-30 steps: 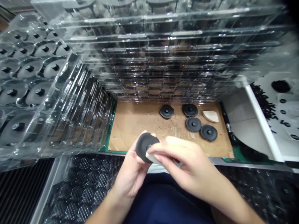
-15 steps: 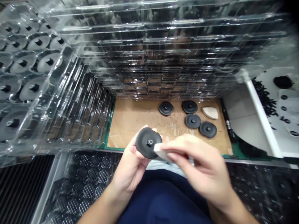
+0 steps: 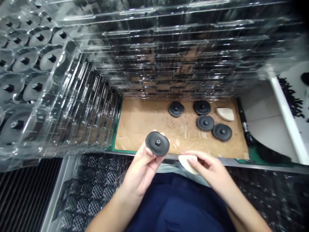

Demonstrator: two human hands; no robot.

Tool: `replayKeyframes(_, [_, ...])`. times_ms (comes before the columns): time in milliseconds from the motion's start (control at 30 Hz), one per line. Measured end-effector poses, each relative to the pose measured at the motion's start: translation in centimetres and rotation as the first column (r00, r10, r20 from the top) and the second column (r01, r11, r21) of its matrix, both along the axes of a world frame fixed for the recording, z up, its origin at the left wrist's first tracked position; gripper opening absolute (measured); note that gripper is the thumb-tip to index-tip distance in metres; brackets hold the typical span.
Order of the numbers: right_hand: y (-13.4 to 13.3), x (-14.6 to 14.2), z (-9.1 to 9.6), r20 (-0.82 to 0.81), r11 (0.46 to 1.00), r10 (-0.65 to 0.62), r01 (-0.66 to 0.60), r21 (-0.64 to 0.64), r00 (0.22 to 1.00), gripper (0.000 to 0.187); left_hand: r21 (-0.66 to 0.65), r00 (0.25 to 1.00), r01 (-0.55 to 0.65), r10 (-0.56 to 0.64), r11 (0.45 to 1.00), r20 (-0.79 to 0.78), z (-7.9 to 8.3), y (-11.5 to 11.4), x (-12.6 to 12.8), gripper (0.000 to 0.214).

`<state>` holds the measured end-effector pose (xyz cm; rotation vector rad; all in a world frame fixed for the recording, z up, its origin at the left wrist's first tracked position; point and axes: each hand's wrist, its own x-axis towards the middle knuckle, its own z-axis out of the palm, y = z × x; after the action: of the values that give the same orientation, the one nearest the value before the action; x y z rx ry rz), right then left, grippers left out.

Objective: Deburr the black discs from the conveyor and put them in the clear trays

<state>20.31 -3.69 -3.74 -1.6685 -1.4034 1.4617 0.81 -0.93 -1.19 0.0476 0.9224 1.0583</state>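
My left hand (image 3: 141,169) holds a black round disc (image 3: 157,143) with a small centre hub, pinched by its edge just above the near rim of the cardboard mat (image 3: 142,122). To its right, my right hand (image 3: 210,169) is closed on a small white wedge-shaped pad (image 3: 187,160), held apart from the disc. Several more black discs (image 3: 205,122) lie on the mat at the far right, and another white pad (image 3: 225,113) lies beside them.
Tall stacks of clear plastic trays (image 3: 169,54) wall the back, and trays filled with black discs (image 3: 31,64) stand at the left. Black trays (image 3: 94,183) sit below the bench edge. A white bin (image 3: 285,106) is at the right.
My right hand has drawn the white pad off the disc, down and to the right. The disc in my left hand now faces the camera uncovered.
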Motion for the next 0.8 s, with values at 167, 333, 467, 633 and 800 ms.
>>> replayKeyframes(167, [3.3,-3.6,6.0,-0.03,0.852,-0.101,0.101,0.513,0.994,0.02,0.091,0.996,0.088,-0.087,0.992,-0.01,0.4,-0.3,0.4,0.042])
replayKeyframes(333, [4.0,-6.1,7.6,0.077,0.793,0.291,-0.285,0.538,0.954,0.019,0.065,0.988,0.137,-0.132,0.988,-0.078,0.4,-0.7,0.3,0.047])
replayKeyframes(467, [4.0,-6.1,7.1,0.1,0.75,0.084,-0.129,0.649,0.991,0.022,0.081,0.986,0.16,-0.157,0.984,-0.051,0.8,-0.6,0.8,0.033])
replayKeyframes(633, [2.6,-3.9,7.9,0.016,0.831,0.243,-0.217,0.513,0.97,0.017,0.042,0.984,0.179,-0.179,0.983,-0.012,1.6,-0.1,0.5,0.05])
replayKeyframes(800, [3.0,-3.2,8.1,0.333,0.713,0.021,-0.247,0.656,0.943,0.018,0.087,0.984,0.173,-0.176,0.981,0.02,1.4,-0.3,0.5,0.054])
